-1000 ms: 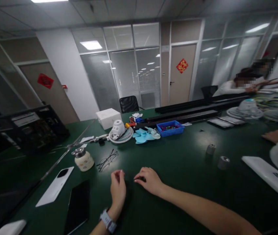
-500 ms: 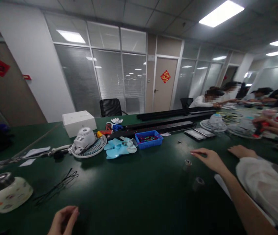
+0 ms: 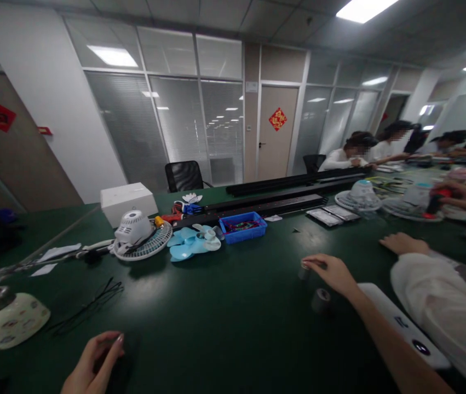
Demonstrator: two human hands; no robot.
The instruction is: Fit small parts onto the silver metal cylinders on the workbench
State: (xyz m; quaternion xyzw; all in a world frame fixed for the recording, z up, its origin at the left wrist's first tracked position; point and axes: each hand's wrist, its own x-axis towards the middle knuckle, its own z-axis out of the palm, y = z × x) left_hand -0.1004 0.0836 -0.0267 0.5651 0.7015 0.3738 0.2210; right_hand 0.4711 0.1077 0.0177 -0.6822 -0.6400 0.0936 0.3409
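Note:
My right hand (image 3: pixel 333 272) reaches over the table, its thumb and fingertips closed on the top of a small grey cylinder (image 3: pixel 303 272). A second small grey cylinder (image 3: pixel 321 301) stands just in front of that hand; its exact kind is unclear. At the bottom left, my left hand (image 3: pixel 95 361) rests low over the dark green table (image 3: pixel 200 339). Its fingers are curled, with the thumb near the index fingertip and nothing visible between them. Thin black cables or ties (image 3: pixel 93 303) lie beyond it, beside a cream patterned pot (image 3: pixel 11 320) with a metal top.
Farther back are a white fan part (image 3: pixel 134 232), blue fan blades (image 3: pixel 194 241), a blue tray (image 3: pixel 243 227) of small parts and a white box (image 3: pixel 128 202). A co-worker's sleeve (image 3: pixel 433 295) and a white device (image 3: pixel 403 325) flank my right forearm. Another hand holds a red-and-black tool (image 3: pixel 433 205).
My right hand has come down onto the nearer-left cylinder; before, its fingers were above and beside it. The camera view has shifted slightly. My left hand keeps its curled pose.

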